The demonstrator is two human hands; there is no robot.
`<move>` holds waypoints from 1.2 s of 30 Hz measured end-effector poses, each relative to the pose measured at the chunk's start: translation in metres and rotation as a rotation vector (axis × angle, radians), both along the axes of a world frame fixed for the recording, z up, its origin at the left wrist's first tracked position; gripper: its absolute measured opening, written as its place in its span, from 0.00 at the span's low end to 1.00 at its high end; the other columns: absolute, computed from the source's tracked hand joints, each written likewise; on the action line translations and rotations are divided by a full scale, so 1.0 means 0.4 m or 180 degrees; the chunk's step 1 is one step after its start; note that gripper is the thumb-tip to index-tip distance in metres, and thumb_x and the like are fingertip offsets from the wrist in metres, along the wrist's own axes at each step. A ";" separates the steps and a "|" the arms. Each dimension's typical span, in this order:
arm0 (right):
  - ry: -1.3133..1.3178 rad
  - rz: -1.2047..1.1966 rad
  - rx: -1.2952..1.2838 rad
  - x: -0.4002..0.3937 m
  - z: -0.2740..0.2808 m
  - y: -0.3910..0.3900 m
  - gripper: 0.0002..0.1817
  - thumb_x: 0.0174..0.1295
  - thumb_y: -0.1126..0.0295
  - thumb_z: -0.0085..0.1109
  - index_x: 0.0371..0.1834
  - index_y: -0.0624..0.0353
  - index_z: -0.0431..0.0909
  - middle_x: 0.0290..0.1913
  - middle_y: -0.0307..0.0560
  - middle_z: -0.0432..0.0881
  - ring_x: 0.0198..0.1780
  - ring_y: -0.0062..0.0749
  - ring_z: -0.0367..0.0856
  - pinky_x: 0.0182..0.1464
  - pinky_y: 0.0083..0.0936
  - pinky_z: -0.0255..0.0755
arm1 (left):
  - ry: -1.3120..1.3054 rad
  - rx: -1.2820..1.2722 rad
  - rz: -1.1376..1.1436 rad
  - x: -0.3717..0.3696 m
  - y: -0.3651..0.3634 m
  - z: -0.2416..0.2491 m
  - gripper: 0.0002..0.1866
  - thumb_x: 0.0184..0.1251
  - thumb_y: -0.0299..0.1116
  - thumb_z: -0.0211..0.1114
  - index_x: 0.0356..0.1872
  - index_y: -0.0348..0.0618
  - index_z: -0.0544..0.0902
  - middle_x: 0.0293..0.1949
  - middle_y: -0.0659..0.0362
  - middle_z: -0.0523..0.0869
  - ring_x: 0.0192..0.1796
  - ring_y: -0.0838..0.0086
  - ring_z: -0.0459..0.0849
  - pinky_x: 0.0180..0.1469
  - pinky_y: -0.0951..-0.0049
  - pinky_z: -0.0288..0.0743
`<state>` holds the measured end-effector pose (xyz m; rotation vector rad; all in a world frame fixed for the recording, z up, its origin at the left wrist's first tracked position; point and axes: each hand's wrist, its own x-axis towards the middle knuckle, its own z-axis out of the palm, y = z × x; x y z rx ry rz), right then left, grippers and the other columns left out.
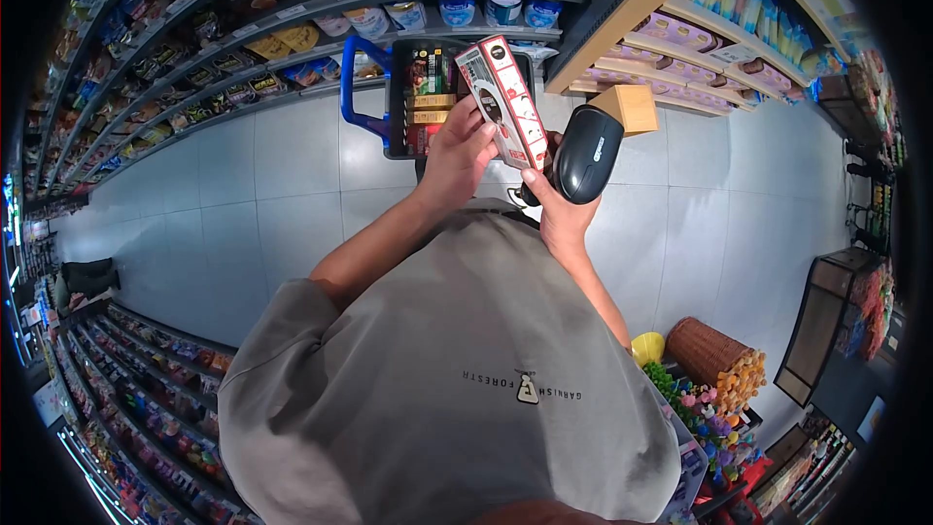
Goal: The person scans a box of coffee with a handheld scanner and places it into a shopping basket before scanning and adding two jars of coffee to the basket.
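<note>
My left hand (459, 157) is closed around the side of a long white box (521, 102) with red edges and dark pictures, tilted in front of my body. In my right hand (567, 217) is a black handheld barcode scanner (589, 154), its rounded head facing up and its handle mostly hidden. The right thumb lies against the lower end of the box. Just beyond my hands stands a dark shopping basket (397, 97) with a blue handle (348, 89). Several packaged boxes (431, 102) lie inside it, partly hidden by the long box and my left hand.
Curved shelves (321, 10) of packaged food and tubs run along the front and left. A wooden-edged shelf (622, 15) with purple packs stands front right, near a wooden block (632, 107). A wicker basket (714, 350) and colourful toys (714, 408) are at lower right on the tiled floor.
</note>
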<state>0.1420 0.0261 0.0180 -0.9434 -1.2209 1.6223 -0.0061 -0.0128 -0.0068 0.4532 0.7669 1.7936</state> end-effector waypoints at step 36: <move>-0.0146 0.0061 -0.0238 -0.007 -0.008 0.051 0.20 0.53 0.73 0.72 0.47 0.66 0.77 0.41 0.41 0.82 0.41 0.21 0.78 0.44 0.19 0.72 | -0.1152 0.0489 -0.0728 -0.005 0.052 0.037 0.40 0.60 0.46 0.57 0.71 0.39 0.55 0.68 0.46 0.65 0.72 0.57 0.61 0.73 0.46 0.52</move>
